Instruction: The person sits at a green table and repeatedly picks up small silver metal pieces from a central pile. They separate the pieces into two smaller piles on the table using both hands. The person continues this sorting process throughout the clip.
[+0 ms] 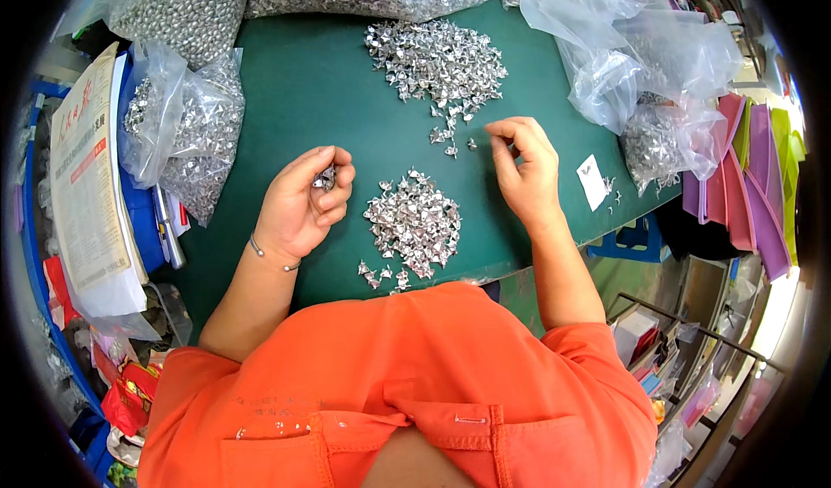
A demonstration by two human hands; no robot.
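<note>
My left hand (305, 200) is curled, palm up, around a few small silvery metal pieces (325, 178), which show between the thumb and fingers. On the right, my right hand (526, 166) is held over the green tabletop (286, 81), its thumb and forefinger brought close together; whatever they may pinch is too small to make out. A single loose metal piece (472, 143) lies just left of those fingertips. Between my forearms, close to my body, sits a small pile of metal pieces (414, 224). Farther off is a larger pile of similar pieces (437, 62), with a few trailing toward me.
Clear plastic bags full of metal parts (203, 137) line the left and far sides. Another bag (662, 137) stands at the right beside a white paper slip (592, 182). Newspapers (91, 176) stand at the left edge; purple and pink folders (744, 185) at the right.
</note>
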